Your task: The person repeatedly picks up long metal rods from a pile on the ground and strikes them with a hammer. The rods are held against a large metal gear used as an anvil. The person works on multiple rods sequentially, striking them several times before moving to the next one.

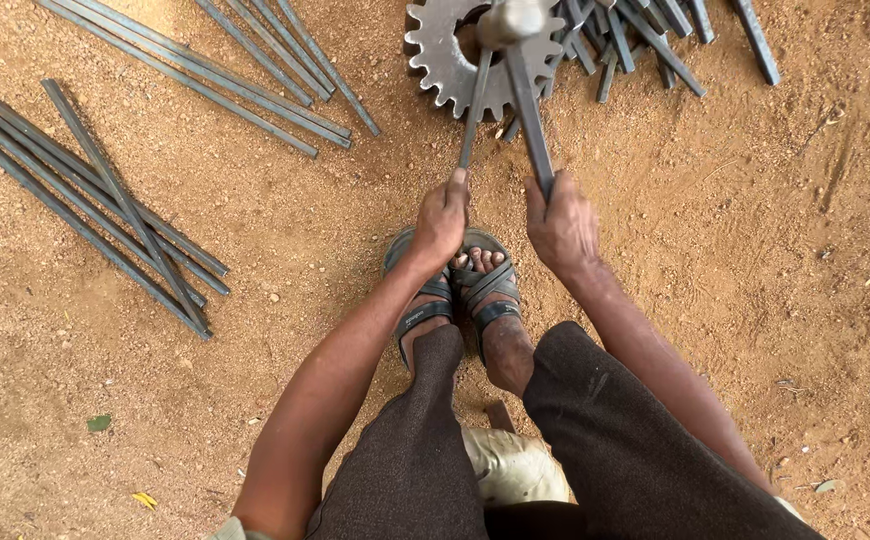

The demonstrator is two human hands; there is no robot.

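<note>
Left hand (442, 218): it is clenching the lower end of a thin metal rod (474, 110).
Right hand (562, 228): it is grasping the hammer (527, 90) handle.
Rod axis: it is running from the hand up to the toothed gear (441, 50), lying on the ground (735, 250) near its top edge.
Advice: I think keeping the rod steady is helping each blow.

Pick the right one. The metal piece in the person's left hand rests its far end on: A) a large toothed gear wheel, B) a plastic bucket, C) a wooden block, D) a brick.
A: the thin metal rod gripped by the left hand reaches up onto the toothed gear wheel lying on the sandy ground.
</note>
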